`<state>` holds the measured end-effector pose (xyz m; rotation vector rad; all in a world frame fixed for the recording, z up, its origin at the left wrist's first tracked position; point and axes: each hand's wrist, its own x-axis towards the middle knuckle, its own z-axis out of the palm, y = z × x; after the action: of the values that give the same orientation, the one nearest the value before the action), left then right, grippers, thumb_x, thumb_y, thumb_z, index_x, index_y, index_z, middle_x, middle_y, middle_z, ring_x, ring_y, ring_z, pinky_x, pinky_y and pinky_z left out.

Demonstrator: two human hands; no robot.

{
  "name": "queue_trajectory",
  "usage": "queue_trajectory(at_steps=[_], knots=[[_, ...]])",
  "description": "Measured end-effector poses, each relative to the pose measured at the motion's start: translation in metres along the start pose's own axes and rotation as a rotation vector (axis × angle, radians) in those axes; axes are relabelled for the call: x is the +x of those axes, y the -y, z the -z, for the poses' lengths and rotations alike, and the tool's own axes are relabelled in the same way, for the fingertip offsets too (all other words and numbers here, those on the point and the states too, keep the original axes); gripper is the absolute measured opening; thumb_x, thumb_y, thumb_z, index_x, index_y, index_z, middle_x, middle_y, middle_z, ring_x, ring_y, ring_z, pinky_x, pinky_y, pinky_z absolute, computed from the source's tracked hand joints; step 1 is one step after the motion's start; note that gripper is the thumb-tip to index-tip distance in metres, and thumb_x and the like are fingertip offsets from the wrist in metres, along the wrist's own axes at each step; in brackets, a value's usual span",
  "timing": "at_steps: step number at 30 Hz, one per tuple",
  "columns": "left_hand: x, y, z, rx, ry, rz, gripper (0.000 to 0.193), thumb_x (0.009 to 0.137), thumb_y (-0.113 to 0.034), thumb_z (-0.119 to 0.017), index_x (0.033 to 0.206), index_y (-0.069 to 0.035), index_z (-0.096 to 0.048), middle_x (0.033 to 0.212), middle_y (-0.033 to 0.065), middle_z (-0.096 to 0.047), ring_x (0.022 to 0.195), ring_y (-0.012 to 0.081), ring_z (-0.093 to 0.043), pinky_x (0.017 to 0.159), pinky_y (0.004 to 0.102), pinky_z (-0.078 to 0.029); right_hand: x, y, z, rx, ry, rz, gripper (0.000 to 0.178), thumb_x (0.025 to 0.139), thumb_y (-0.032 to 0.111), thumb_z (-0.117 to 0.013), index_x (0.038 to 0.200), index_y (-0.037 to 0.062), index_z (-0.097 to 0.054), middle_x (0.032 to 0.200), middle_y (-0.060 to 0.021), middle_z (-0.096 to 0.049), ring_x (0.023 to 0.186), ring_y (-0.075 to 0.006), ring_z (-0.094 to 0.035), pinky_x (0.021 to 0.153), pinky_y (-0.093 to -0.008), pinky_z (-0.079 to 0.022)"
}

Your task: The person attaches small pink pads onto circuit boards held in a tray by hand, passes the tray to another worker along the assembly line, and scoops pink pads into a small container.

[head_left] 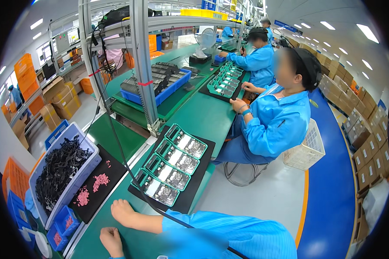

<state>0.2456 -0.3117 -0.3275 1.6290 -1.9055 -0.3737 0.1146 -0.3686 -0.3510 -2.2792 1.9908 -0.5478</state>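
My right hand [123, 211] rests on the green bench, knuckles up and fingers curled in, with nothing visible in it. Closer to me lies my left hand [111, 241], its fingers folded in too and nothing showing in its grip. Just beyond my right hand, a black mat [208, 151] carries several green frames [166, 175], each with grey circuit-like parts and a white strip. To the left, small pink pieces [100, 181] lie in two loose piles on another black mat [116, 169]. Neither hand touches the frames or the pieces.
A grey bin [97, 151] of black parts stands left, with small blue bins [68, 220] of pink pieces before it. A black cable [127, 166] crosses the bench. A metal post [142, 64] rises beyond. A co-worker [272, 116] sits along the bench near more green frames [225, 80].
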Motion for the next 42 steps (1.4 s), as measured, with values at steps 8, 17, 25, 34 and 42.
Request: queue_trajectory(at_steps=[8,17,25,34,42], knots=[[-0.003,0.006,-0.003,-0.032,0.002,-0.010,0.010,0.070,0.001,-0.066,0.070,0.002,-0.056,0.071,0.0157,-0.053,0.068,0.0336,-0.054,0.063,0.0422,-0.042,-0.001,0.007,0.010,0.283,-0.031,0.025,0.011,0.075,0.003,-0.056,0.085,0.0015,-0.055,0.089,-0.0141,-0.056,0.087,-0.0298,-0.056,0.075,-0.0398,-0.046],[-0.004,0.008,-0.004,0.019,0.014,-0.108,0.011,0.070,0.002,-0.063,0.072,0.000,-0.052,0.074,0.0166,-0.053,0.073,0.0356,-0.053,0.066,0.0445,-0.041,0.007,0.006,-0.025,0.755,-0.149,0.168,0.004,0.084,0.005,-0.054,0.087,0.0036,-0.052,0.090,-0.0127,-0.055,0.088,-0.0333,-0.055,0.076,-0.0417,-0.045],[-0.002,0.003,-0.002,0.029,0.067,-0.070,0.013,0.070,0.002,-0.063,0.073,-0.001,-0.051,0.075,0.0151,-0.052,0.073,0.0344,-0.051,0.066,0.0430,-0.041,0.011,0.003,-0.026,0.854,-0.154,0.163,0.004,0.084,0.007,-0.054,0.087,0.0054,-0.051,0.089,-0.0135,-0.056,0.088,-0.0352,-0.055,0.075,-0.0447,-0.044],[0.000,0.020,-0.003,-0.015,0.057,-0.030,0.011,0.070,0.002,-0.064,0.070,0.000,-0.053,0.074,0.0161,-0.053,0.074,0.0349,-0.052,0.067,0.0434,-0.041,0.015,0.013,-0.039,0.798,-0.153,0.133,0.005,0.084,0.007,-0.055,0.087,0.0050,-0.052,0.087,-0.0133,-0.057,0.087,-0.0343,-0.056,0.074,-0.0442,-0.044],[0.009,0.034,-0.013,-0.028,0.056,-0.055,0.006,0.071,0.003,-0.062,0.069,0.002,-0.056,0.075,0.0183,-0.055,0.075,0.0364,-0.054,0.067,0.0443,-0.043,0.021,0.007,-0.051,0.838,-0.174,0.083,0.007,0.085,0.010,-0.054,0.088,0.0037,-0.054,0.088,-0.0157,-0.058,0.086,-0.0362,-0.056,0.073,-0.0451,-0.045]])
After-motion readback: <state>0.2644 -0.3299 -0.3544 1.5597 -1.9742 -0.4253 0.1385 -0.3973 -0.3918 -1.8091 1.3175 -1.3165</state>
